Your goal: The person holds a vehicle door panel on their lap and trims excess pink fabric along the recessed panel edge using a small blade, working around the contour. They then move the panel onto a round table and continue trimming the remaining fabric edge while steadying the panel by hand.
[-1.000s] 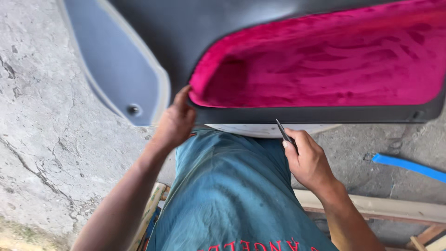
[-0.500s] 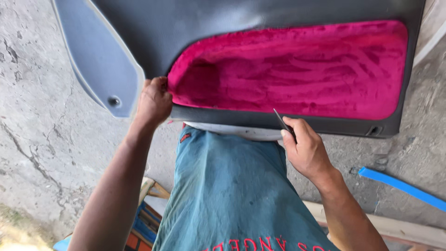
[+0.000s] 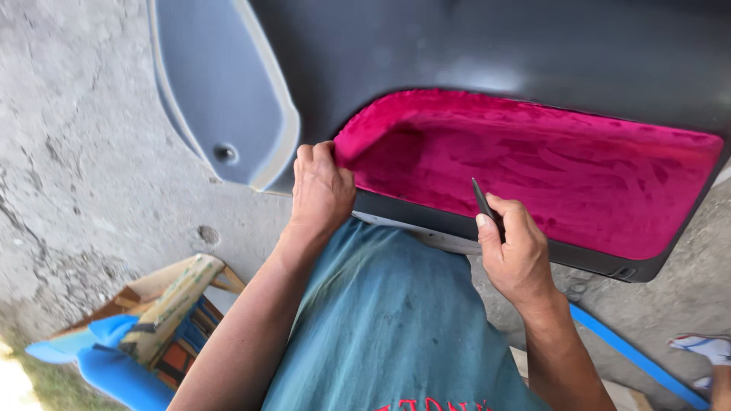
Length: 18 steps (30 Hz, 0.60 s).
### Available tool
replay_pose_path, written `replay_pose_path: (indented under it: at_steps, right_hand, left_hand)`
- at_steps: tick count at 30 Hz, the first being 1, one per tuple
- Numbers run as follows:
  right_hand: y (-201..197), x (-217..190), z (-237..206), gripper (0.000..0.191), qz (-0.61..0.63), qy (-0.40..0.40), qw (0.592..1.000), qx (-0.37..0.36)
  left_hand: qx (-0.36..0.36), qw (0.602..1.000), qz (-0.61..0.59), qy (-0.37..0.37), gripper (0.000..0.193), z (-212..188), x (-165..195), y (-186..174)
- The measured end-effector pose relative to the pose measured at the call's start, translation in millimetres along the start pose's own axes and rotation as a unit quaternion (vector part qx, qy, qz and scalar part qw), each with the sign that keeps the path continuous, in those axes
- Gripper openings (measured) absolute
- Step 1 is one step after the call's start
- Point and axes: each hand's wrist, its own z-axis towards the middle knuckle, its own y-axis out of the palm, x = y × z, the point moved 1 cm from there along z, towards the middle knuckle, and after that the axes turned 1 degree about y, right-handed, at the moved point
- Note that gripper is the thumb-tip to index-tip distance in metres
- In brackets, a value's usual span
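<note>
The dark door panel (image 3: 487, 68) lies across the person's lap, its recessed pocket (image 3: 548, 175) lined with pink fabric (nothing inside). Left hand (image 3: 321, 190) fingers grip the pocket's corner; right hand (image 3: 516, 255) fingers pinch a thin dark tool (image 3: 483, 202) at its edge.

A: Any packages, labels, signs or screens here?
B: None that I can make out. No box, no sticker, no sign, no display anywhere in this view.
A: Agreed, nothing.
</note>
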Motion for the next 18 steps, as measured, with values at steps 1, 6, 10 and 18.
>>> replay_pose_path:
  at_steps: [1, 6, 10, 18]
  right_hand:
    - [0, -3, 4, 0.025, -0.003, -0.013, 1.0, -0.009]
    - [-4, -11, 28, 0.023, -0.019, -0.042, 0.998, -0.031]
    - [-13, -10, 35, 0.024, -0.029, -0.015, 0.999, -0.033]
    - [-17, -8, 31, 0.023, -0.053, -0.008, 0.998, -0.027]
  left_hand:
    - [0.004, 1.0, -0.005, 0.001, 0.045, -2, 2, -1]
    - [-0.075, 0.985, 0.151, 0.026, 0.054, -8, 16, -14]
    - [-0.116, 0.962, 0.232, 0.089, 0.063, -10, 23, -28]
    - [-0.068, 0.982, 0.035, 0.173, 0.052, 24, 25, -21]
